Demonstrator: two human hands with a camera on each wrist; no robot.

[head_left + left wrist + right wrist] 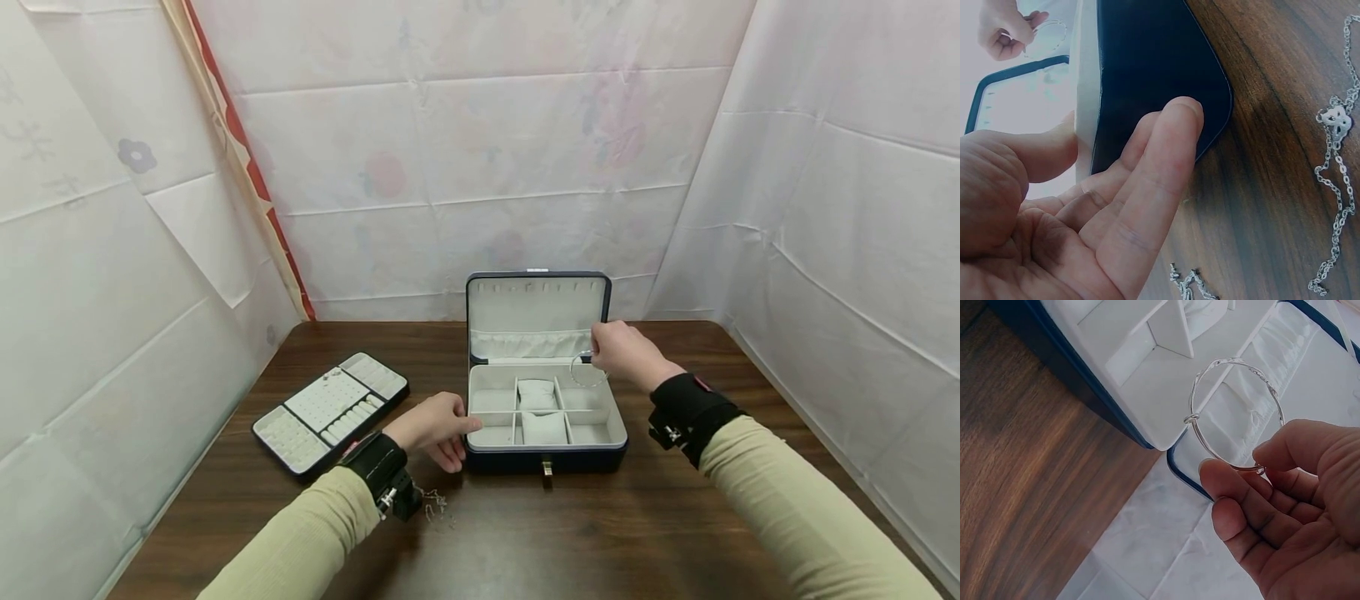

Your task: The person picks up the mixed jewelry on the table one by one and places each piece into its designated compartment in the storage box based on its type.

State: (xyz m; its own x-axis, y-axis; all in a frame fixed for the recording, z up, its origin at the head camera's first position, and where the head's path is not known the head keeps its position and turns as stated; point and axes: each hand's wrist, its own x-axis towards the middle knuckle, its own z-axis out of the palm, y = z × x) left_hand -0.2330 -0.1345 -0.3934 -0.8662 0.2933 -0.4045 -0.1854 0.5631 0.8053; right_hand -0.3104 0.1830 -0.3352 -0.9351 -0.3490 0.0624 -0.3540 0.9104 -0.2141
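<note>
A dark blue jewelry box [510, 461] stands with its lid up, its pale inside split into several compartments. My left hand [437, 423] holds its front left corner, the thumb over the rim and the fingers [1166, 147] along the outer wall. Above the back right compartment, my right hand [628, 354] pinches a thin silver bangle [1191, 419] between thumb and fingertips. The bangle hangs in the air as an upright ring. Small pale cushions [543, 429] fill the two middle compartments. Silver chains with a flat openwork pendant [1337, 122] lie near my left wrist.
To the left, a dark-rimmed jewelry tray [303, 477] lies at an angle, with ring rolls [348, 419] and small pieces on its white panel. The box's metal clasp [547, 469] hangs at the front. White sheets [480, 167] enclose the wooden table [570, 550].
</note>
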